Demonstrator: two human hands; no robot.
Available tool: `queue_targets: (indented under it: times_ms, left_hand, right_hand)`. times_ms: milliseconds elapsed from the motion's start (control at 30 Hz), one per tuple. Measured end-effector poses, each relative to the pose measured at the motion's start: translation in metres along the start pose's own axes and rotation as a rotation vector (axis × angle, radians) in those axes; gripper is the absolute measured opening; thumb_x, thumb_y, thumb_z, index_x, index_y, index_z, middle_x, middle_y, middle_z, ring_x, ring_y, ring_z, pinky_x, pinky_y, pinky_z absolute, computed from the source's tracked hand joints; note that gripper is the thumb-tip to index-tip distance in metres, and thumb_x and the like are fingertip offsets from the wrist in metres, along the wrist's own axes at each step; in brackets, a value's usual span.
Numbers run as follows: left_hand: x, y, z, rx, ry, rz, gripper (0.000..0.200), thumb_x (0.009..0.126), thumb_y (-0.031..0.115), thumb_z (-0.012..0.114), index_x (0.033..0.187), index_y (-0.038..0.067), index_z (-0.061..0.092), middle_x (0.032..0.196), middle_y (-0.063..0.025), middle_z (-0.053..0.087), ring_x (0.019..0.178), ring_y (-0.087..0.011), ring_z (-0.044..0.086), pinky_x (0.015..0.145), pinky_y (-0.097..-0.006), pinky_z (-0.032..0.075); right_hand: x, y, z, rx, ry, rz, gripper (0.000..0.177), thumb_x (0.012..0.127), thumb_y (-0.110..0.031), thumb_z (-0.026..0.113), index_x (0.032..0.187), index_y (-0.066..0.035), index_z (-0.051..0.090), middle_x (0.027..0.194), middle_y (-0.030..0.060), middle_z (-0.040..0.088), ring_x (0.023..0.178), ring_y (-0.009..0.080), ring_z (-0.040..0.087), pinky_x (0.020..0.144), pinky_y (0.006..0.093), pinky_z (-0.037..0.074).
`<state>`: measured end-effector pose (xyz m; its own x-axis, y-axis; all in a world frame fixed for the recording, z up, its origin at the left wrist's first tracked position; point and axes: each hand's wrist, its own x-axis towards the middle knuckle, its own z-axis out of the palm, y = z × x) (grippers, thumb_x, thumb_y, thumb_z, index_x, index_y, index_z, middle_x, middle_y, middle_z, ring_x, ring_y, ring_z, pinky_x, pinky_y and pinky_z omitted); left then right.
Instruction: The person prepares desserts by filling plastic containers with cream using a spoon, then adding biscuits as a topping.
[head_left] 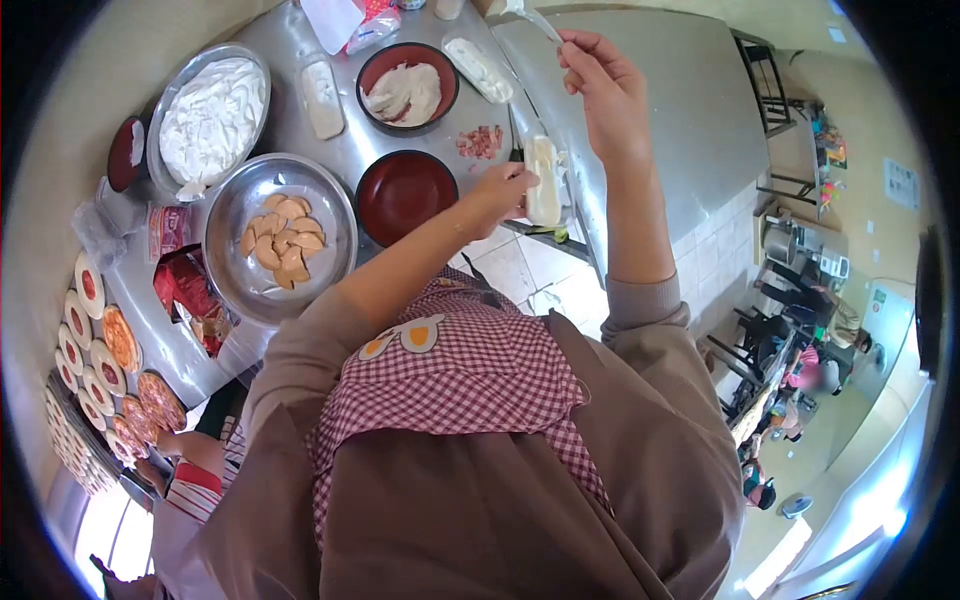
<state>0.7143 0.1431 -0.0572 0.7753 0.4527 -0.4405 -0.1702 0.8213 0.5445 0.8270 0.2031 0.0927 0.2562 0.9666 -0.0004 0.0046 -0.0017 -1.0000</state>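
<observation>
My left hand (497, 196) grips an oblong cream-topped piece (543, 182), bread-like, by its near side, at the table edge. Raised above the table at the upper right, my right hand (606, 80) pinches the handle of a pale spoon (543, 25). Near my left hand lie chopped pink bits (480, 142). A dark red bowl (407, 198) sits beside my left forearm, and behind it a second red bowl (408, 88) holds white cream. Two more oblong pieces rest nearby, one coated piece (477, 70) and one paler piece (322, 100).
A large metal bowl (345, 262) holds tan slices. Left of it stands a basin of white cream (215, 120). Topped round breads (108, 365) cover the lower left, where another person's hand (190, 450) reaches in. A grey table (680, 95) extends right; people and stools are farther off.
</observation>
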Motion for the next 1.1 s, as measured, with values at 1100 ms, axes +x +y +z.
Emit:
queue_targets:
  times_ms: [1100]
  left_hand:
    - [-0.077,0.082,-0.156,1.023,0.851,0.477,0.039,0.081,0.010,0.052,0.118,-0.001,0.048,0.102,-0.0182,0.059,0.089,-0.0274,0.060,0.079,-0.0374,0.048]
  right_hand:
    - [0.004,0.102,0.025,-0.993,-0.199,-0.442,0.016,0.081,-0.007,0.056,0.096,-0.006,0.062,0.089,0.0117,0.060,0.069,0.0291,0.062,0.062,0.0375,0.050]
